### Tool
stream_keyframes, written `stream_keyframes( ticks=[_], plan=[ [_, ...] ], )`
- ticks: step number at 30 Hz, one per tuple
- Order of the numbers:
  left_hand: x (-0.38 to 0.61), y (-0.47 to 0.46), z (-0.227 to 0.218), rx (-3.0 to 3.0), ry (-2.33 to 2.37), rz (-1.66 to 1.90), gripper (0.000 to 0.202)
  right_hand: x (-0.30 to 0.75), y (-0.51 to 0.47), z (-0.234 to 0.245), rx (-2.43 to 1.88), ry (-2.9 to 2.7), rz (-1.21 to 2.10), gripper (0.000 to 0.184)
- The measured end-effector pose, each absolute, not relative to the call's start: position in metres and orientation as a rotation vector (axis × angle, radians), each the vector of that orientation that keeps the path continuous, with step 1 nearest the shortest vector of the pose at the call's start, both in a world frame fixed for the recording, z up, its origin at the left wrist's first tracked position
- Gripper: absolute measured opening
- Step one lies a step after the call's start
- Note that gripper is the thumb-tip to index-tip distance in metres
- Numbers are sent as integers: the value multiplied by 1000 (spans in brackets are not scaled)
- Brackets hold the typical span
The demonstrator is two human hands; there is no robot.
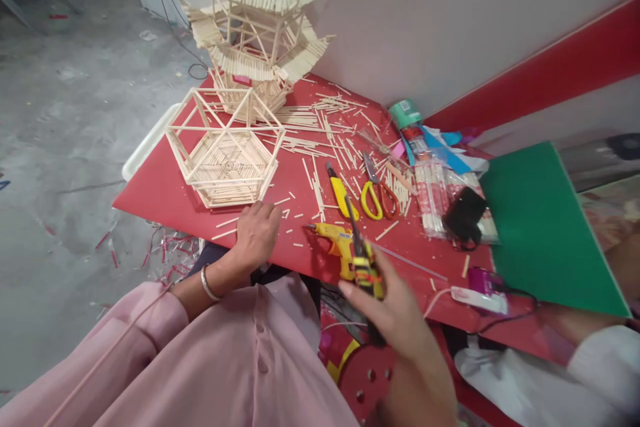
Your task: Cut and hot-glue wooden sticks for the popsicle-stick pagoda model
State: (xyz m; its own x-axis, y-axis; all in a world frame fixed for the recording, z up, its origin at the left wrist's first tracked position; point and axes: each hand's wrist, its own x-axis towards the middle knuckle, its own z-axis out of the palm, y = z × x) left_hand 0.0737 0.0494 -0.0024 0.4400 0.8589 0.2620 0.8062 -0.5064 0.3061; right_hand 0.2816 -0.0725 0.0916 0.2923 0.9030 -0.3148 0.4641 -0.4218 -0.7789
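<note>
My left hand [257, 235] rests on the red tabletop, knuckles up and fingers loosely bent, holding nothing that shows. Just beyond its fingers stands a hexagonal open frame of thin wooden sticks [227, 167] with a ringed stick base. In my right hand [397, 310], raised over the front edge, is a black and yellow hand tool [367, 267] with a narrow dark tip and red bands; its exact kind is unclear. Behind the tool a yellow glue gun [337, 243] lies on the table. A yellow utility knife [343, 193] and scissors [373, 197] lie farther back.
A tiered stick tower [255, 27] stands at the back. Loose sticks [320, 123] litter the red table [165, 193]. To the right are packed sticks [433, 197], a black object [465, 213], a green board [545, 227] and another person's white sleeve [605, 360].
</note>
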Motion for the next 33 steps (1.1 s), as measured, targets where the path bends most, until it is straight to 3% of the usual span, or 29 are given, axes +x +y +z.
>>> stream_keyframes(
  ticks=[2, 5, 9, 13, 16, 20, 26, 33],
  plan=[
    [75, 47, -3, 2565, 1450, 664, 19, 303, -37, 95, -2293, -1330, 659, 81],
    [78, 40, 0, 2597, 1355, 705, 24, 327, 22, 85, -2525, -1497, 393, 81],
    [84, 35, 2, 2649, 1278, 522, 27, 341, 77, 63, -2670, -1551, 343, 69],
    [90, 34, 1, 2595, 1323, 339, 20, 346, 94, 50, -2668, -1629, 379, 80],
    [87, 30, 7, 2346, 1321, 366, 17, 344, 92, 51, -2625, -1720, 259, 81],
    [65, 24, 24, 1503, 1117, 682, 15, 321, 70, 68, -2370, -1696, -69, 59],
    [16, 26, 44, 386, 999, 934, 38, 213, 12, 78, -1612, -1785, 370, 16],
    [-11, 32, 46, 136, 981, 888, 39, 136, 20, 55, -1466, -1940, 608, 25]
  ],
)
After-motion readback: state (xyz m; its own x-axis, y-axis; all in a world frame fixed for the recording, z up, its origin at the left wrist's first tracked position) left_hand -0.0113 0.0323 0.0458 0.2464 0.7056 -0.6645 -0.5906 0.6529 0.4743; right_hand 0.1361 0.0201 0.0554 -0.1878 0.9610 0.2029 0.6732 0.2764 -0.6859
